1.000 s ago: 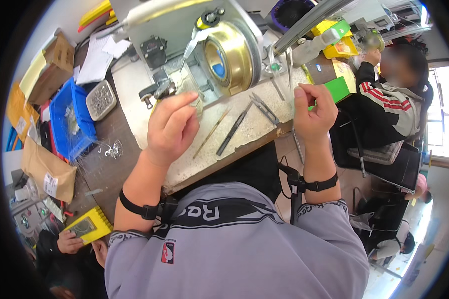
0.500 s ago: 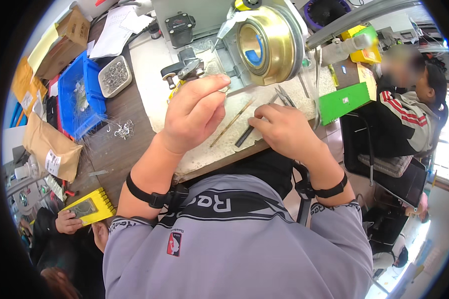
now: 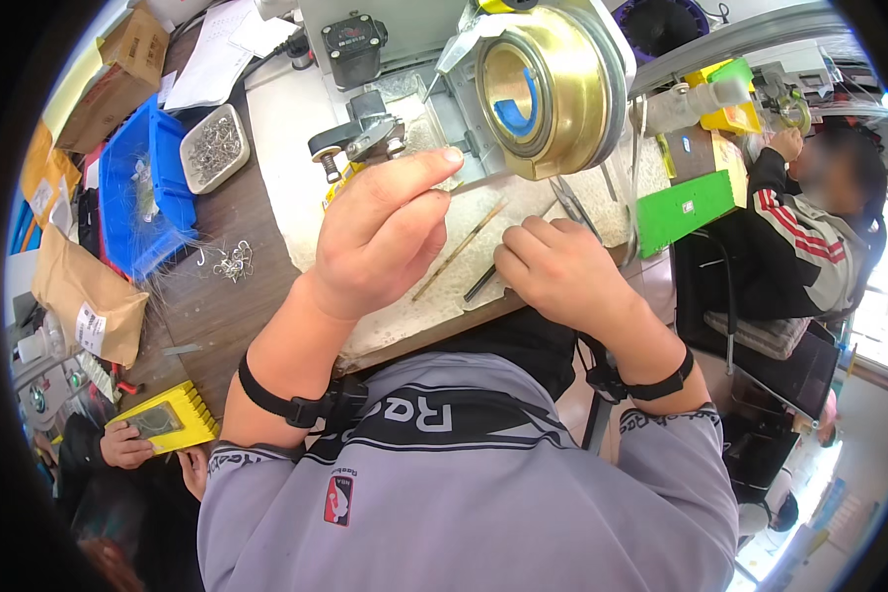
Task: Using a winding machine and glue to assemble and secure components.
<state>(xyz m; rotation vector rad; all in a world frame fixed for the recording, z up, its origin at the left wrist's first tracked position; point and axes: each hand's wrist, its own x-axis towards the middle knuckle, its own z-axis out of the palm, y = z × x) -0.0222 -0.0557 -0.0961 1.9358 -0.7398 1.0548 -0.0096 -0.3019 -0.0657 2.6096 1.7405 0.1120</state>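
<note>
Resting on pale worktop [image 3: 296, 128]: right hand [image 3: 562, 271] curled, contents unclear; left hand [image 3: 385, 237] pinching, contents unclear; cluttered workshop.

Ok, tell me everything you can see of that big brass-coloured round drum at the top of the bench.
The brass drum is a wide, shiny, gold-coloured metal ring, mounted on its side on the grey machine at the back of the white-topped bench. Its open face is turned toward the person, showing stepped inner rims and a curved blue piece inside. A white band runs over its outer edge. Neither the left hand nor the right hand touches it; both are below it.
</note>
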